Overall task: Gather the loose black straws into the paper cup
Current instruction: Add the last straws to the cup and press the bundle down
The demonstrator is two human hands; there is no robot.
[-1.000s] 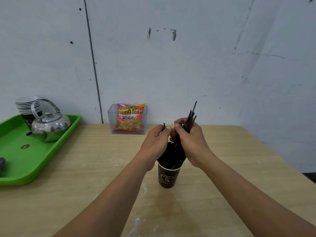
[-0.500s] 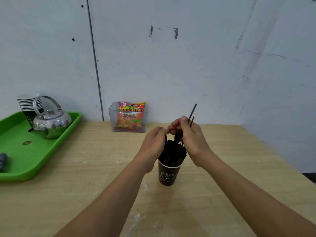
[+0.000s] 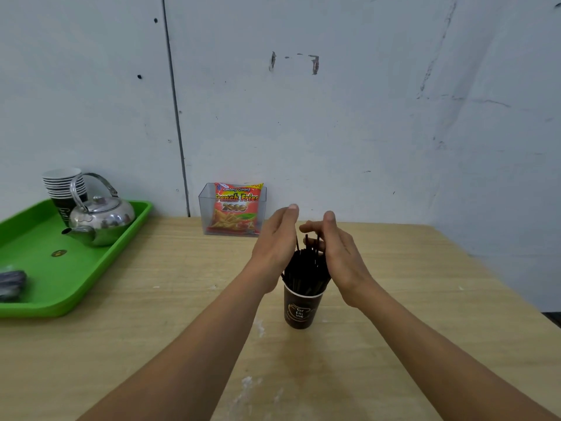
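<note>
The black straws [image 3: 306,268] stand bunched in the paper cup [image 3: 299,311], mid frame on the wood desk [image 3: 151,329]. L hand [image 3: 274,241] & R hand [image 3: 337,249] have fingers straight, one each side of the bunch, holding nothing. Straws look thin, light, slick & bendy, so prob best to cup them low, near the rim.

- Looks like a plain drinks-and-snack corner, perhaps a pantry or small stall; cannot tell which.
- Bare wooden table [image 3: 121,344] against a scuffed, pale painted wall [image 3: 364,132].
- Green tray [image 3: 36,287] with a metal kettle [image 3: 101,220] and a stack of cups [image 3: 64,186].
- Clear box [image 3: 204,218] holding a packet of French fries snacks [image 3: 236,209].
- Paper cup [image 3: 300,311] full of black straws [image 3: 306,268] standing on the table.
</note>
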